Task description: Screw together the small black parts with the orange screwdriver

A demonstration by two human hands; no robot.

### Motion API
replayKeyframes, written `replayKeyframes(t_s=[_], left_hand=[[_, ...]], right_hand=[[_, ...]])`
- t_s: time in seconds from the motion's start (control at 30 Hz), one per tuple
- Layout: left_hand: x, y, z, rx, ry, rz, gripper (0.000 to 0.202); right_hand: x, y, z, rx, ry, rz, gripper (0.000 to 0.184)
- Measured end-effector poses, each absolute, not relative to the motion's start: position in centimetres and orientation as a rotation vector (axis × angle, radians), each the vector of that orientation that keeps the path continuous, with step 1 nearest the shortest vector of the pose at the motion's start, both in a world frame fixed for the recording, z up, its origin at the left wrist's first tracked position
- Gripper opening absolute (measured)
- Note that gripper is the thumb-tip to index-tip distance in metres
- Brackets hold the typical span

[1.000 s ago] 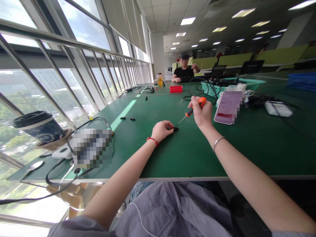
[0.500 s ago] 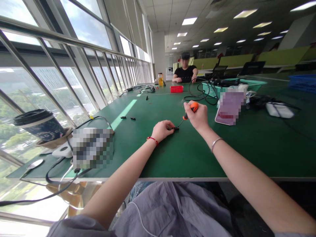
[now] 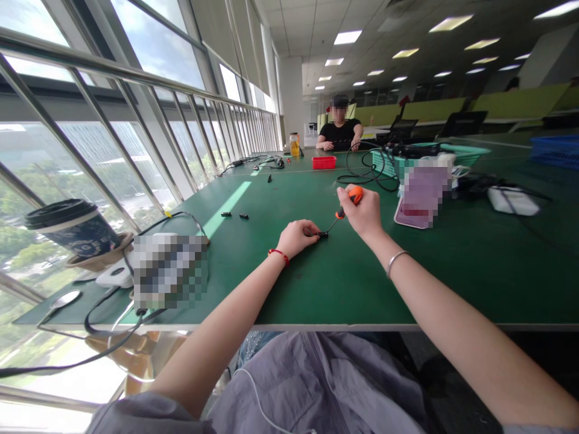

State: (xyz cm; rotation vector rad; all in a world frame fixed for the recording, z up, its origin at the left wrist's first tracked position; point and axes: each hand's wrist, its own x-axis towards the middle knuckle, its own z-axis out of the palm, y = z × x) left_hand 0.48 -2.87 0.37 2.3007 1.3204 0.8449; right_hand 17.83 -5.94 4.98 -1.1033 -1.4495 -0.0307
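My left hand (image 3: 297, 239) is closed in a pinch on a small black part (image 3: 322, 234), which it holds against the green table (image 3: 362, 289). In my right hand (image 3: 365, 211) is a screwdriver (image 3: 356, 194) with an orange and black handle, gripped by closed fingers. Its thin shaft slants down to the left, and the tip meets the black part; whether it sits in a screw is too small to see. Two similar small black pieces (image 3: 243, 216) lie farther off to the left, and another small black piece (image 3: 269, 178) is beyond them.
A lidded paper cup (image 3: 75, 229) and a blurred-out object (image 3: 167, 271) with cables stand at left. To the right are a phone (image 3: 423, 193), a teal basket (image 3: 470, 155) and a white box (image 3: 513, 201). A red tray (image 3: 324, 163) lies ahead, before a seated person (image 3: 340, 129).
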Motion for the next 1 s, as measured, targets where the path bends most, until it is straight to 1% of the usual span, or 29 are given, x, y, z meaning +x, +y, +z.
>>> replayKeyframes(t_s=[0.33, 0.4, 0.53, 0.57, 0.67, 0.7, 0.73, 0.87, 1.0], left_hand=[[0.4, -2.8, 0.4, 2.298, 1.316, 0.853, 0.016], [0.4, -2.8, 0.4, 2.302, 1.309, 0.855, 0.015], [0.4, -2.8, 0.4, 2.309, 1.297, 0.852, 0.015], [0.4, -2.8, 0.4, 2.308, 1.297, 0.85, 0.015], [0.4, -2.8, 0.3, 2.303, 1.291, 0.854, 0.015], [0.4, -2.8, 0.3, 2.304, 1.288, 0.857, 0.015], [0.4, -2.8, 0.3, 2.306, 1.285, 0.86, 0.015], [0.3, -2.7, 0.2, 2.292, 1.282, 0.857, 0.015], [0.3, -2.6, 0.1, 2.271, 1.274, 0.855, 0.014]], right_hand=[[17.7, -6.0, 5.0, -1.106, -1.466, -0.041, 0.04], [17.7, -6.0, 5.0, -1.115, -1.457, -0.078, 0.036], [18.0, -5.8, 5.0, -1.16, -1.415, -0.164, 0.018], [18.2, -5.7, 5.0, -1.178, -1.408, -0.186, 0.018], [18.5, -5.5, 5.2, -1.218, -1.439, -0.261, 0.033], [18.6, -5.6, 5.3, -1.225, -1.469, -0.285, 0.035], [18.7, -5.7, 5.4, -1.233, -1.503, -0.305, 0.034], [19.0, -6.3, 6.2, -1.257, -1.565, -0.313, 0.023], [19.4, -6.5, 6.4, -1.195, -1.517, -0.28, 0.03]])
